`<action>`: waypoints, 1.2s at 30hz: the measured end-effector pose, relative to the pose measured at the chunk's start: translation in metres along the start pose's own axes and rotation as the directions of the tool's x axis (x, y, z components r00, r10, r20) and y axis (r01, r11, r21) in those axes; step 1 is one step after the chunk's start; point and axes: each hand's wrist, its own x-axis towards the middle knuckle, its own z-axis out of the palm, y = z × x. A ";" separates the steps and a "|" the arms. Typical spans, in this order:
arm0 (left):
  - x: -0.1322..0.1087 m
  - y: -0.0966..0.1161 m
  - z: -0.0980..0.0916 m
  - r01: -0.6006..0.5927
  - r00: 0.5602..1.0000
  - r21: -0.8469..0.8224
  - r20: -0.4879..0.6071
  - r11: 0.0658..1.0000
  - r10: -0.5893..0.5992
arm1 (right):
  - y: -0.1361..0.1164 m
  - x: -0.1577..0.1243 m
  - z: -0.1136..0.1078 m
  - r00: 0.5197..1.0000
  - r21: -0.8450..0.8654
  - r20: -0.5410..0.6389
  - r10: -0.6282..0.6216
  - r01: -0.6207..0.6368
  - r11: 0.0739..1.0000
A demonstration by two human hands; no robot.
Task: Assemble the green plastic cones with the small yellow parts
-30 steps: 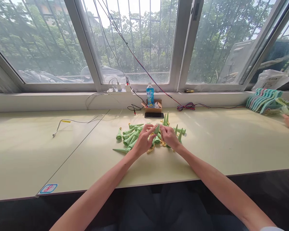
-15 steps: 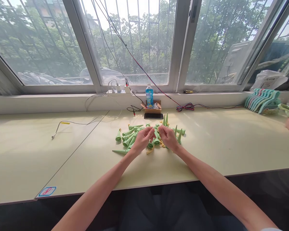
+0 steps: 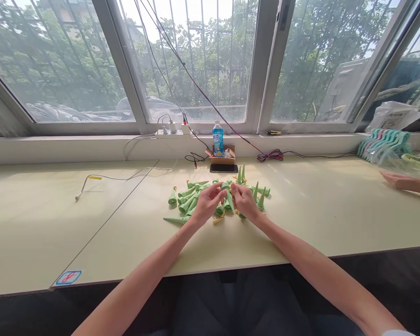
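Observation:
A green plastic cone-shaped spike (image 3: 230, 201) hangs between my hands, its wide capped end up and its tip pointing down. My left hand (image 3: 209, 200) pinches it near the wide end. Close against that end, my right hand (image 3: 244, 199) is closed, thumb and fingers pressed together; what they grip is hidden. Around both hands lies a pile of similar green spikes (image 3: 186, 204), some with small yellow pieces on them. A loose yellow piece (image 3: 218, 219) rests on the table below my hands.
Behind the pile are a black phone (image 3: 224, 168) and a small cardboard box (image 3: 227, 160) with a blue bottle (image 3: 218, 140). Cables (image 3: 271, 155) run along the wall. At the right, a co-worker's hand (image 3: 402, 181) is near green hangers (image 3: 385, 144) and clear plastic.
The spike between my hands now shows clearly, tip down, where little of it was visible before. At the right, the co-worker's hand has reached further in over the table.

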 end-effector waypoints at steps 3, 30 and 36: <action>0.001 -0.004 -0.001 -0.054 0.998 0.057 -0.017 0.997 0.055 | 0.002 0.001 0.001 1.000 0.045 0.011 0.029 -0.029 0.999; 0.000 0.009 -0.002 0.125 0.989 -0.094 0.091 0.988 -0.116 | -0.005 0.003 -0.006 0.986 -0.122 0.100 -0.134 0.145 0.982; -0.001 0.011 -0.002 0.223 0.969 -0.152 0.141 0.963 -0.202 | -0.008 0.003 -0.008 0.982 -0.173 0.111 -0.153 0.171 0.970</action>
